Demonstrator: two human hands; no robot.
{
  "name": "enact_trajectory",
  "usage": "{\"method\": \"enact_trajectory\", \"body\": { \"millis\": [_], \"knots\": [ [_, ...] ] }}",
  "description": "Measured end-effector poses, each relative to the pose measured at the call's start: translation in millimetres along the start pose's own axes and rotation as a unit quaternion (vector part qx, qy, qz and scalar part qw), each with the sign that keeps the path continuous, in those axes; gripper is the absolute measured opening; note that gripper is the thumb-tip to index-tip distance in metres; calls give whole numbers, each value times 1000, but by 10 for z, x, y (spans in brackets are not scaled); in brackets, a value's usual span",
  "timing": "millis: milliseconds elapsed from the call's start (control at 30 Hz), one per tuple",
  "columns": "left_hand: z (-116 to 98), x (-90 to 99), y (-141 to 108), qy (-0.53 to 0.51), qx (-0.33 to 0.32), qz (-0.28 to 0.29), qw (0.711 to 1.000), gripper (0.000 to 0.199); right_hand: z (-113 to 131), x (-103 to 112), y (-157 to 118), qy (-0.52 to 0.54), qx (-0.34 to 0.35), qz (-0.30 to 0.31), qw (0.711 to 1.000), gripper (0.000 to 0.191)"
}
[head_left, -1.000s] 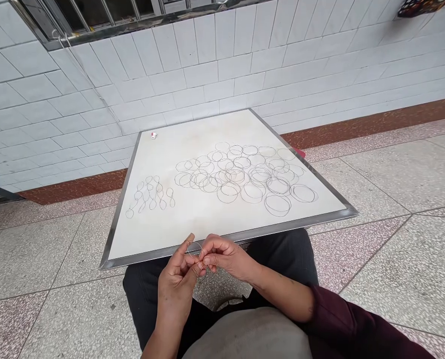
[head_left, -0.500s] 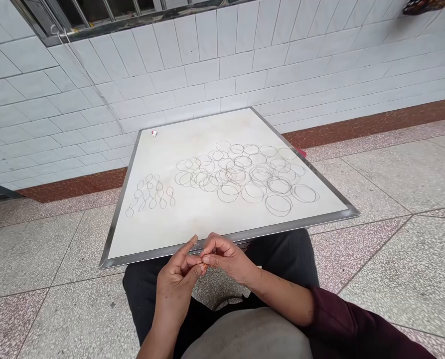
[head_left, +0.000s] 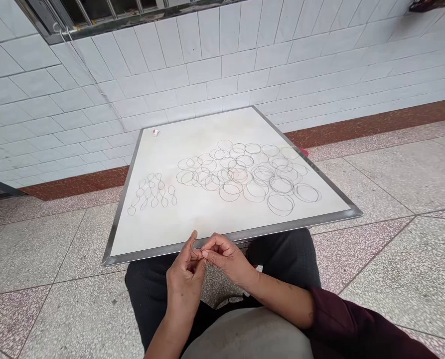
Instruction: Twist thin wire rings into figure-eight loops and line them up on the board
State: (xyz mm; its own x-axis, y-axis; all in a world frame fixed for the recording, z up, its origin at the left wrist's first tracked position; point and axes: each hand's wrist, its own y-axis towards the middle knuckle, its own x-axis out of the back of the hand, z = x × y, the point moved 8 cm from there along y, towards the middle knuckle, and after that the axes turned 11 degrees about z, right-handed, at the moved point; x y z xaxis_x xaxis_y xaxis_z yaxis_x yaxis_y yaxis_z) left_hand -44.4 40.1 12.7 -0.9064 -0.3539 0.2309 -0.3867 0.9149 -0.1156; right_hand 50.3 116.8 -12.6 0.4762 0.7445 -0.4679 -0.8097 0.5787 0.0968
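Observation:
Both hands meet in front of the near edge of a white board with a metal rim. A thin dark wire curves between them. My left hand has its thumb and fingers closed on the wire, with one finger pointing up. My right hand pinches the wire between thumb and forefinger. On the board, several large thin wire rings lie overlapping at the middle and right. Several smaller figure-eight wire loops lie at the left.
A small white and red object sits at the board's far left corner. Behind the board stands a white tiled wall with a barred window. My legs are under the near edge, above a speckled floor.
My left hand has shifted slightly right and turned, its fingers drawn closer to my right hand. My right hand stays nearly in place. The view has moved slightly.

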Motion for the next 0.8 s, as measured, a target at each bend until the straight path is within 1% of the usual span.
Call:
{"method": "enact_trajectory", "body": {
  "millis": [100, 200, 367, 567, 700, 800],
  "knots": [
    [21, -38, 24, -65, 18, 6, 998, 64, -57, 45, 6, -7, -30, -13, 999, 33],
    [24, -66, 43, -122, 41, 27, 991, 70, -76, 48, 8, -8, -59, 0, 998, 33],
    [27, -39, 43, -153, 51, 39, 986, 73, -48, 22, 0, -28, -64, 27, 997, 33],
    [107, -38, 58, -101, 38, 36, 994, 74, -28, 30, 14, -80, -37, 20, 996, 26],
    [171, -21, 73, -45, 26, 30, 998, 74, -9, 30, 12, -107, -44, 35, 993, 24],
    [133, -27, 62, 10, 20, 55, 998, 75, 72, 61, 26, -170, -28, 42, 984, 22]
  ]
}}
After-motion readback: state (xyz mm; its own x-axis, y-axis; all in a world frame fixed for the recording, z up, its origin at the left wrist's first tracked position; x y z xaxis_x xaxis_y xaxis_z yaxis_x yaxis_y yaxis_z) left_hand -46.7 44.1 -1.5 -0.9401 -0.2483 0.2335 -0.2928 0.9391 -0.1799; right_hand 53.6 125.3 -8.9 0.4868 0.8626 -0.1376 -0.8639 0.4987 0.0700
